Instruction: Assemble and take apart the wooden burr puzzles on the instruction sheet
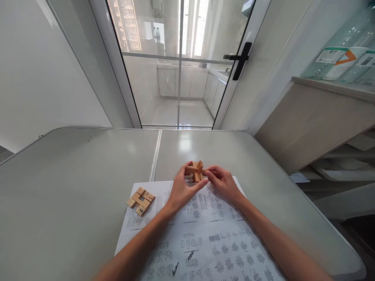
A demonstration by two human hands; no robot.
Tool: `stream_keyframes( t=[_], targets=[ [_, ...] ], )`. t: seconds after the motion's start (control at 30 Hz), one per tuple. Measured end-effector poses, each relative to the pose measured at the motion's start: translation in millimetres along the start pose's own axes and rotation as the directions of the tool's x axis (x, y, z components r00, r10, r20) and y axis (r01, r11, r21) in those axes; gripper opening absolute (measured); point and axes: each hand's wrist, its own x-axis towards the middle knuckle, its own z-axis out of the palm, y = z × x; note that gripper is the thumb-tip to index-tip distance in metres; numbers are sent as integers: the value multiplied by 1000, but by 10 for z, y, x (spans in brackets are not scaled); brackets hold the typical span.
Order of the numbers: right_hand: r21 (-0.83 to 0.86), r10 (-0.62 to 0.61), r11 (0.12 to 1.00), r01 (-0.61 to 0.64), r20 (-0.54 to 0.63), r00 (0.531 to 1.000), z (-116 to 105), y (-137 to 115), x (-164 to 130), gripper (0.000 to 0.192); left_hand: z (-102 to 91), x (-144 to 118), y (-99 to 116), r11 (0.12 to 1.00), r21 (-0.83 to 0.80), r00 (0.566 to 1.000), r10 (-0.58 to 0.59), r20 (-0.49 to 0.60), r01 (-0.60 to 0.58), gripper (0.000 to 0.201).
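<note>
Both hands meet over the far edge of a printed instruction sheet (205, 234) on a pale grey table (73, 175). Between them is a small wooden puzzle (197, 171) of crossed notched bars. My left hand (183, 189) grips it from the left and below, thumb on top. My right hand (224, 182) pinches its right side with fingertips. A second group of wooden notched pieces (141, 200) lies flat on the sheet's left edge, one marked with a dark number, apart from both hands.
The table is two panels joined by a seam (155, 156). Behind it stands a glass door (178, 62) with a black handle (240, 60). A wooden shelf unit (316, 125) rises at the right, with plastic-wrapped bottles (345, 58) on top.
</note>
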Motion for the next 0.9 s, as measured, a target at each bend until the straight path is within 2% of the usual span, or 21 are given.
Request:
stream_keyframes(
  t=[0.4, 0.9],
  targets=[
    [-19, 26, 999, -25, 67, 997, -61, 24, 30, 43, 7, 11, -132, 971, 194, 988, 150, -34, -141, 79],
    [10, 51, 999, -53, 112, 992, -101, 23, 36, 44, -16, 19, -114, 975, 189, 993, 117, 27, -120, 88]
  ],
)
